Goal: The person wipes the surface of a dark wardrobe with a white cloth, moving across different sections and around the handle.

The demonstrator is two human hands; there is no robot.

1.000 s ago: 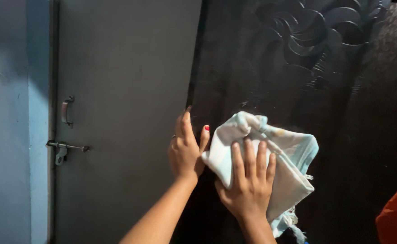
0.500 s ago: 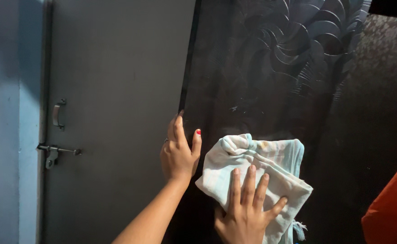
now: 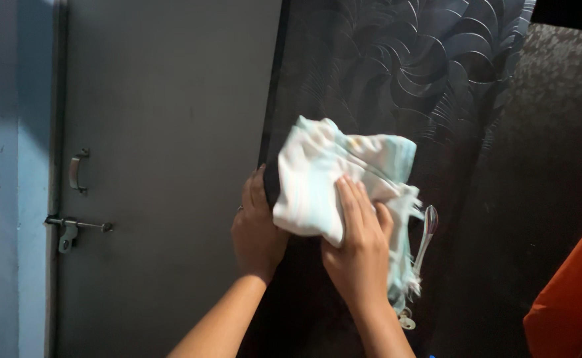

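Observation:
My right hand [image 3: 358, 248] presses a crumpled white cloth [image 3: 334, 174] flat against a dark glossy cupboard door [image 3: 404, 73] with a raised swirl pattern. My left hand [image 3: 256, 229] rests on the door's left edge, fingers wrapped around it, just beside the cloth. A slim silver handle [image 3: 427, 233] shows on the door to the right of the cloth's frayed fringe, with a key hanging below it.
A grey metal door [image 3: 172, 132] stands at the left with a small handle [image 3: 75, 172] and a sliding bolt [image 3: 75, 227]. A blue wall [image 3: 6, 199] runs along the far left. An orange object [image 3: 569, 292] sits at the lower right.
My right hand and the cloth have moved up and to the left over the dark door, and the cloth now overlaps my left hand's fingertips. My left hand stays on the door's edge.

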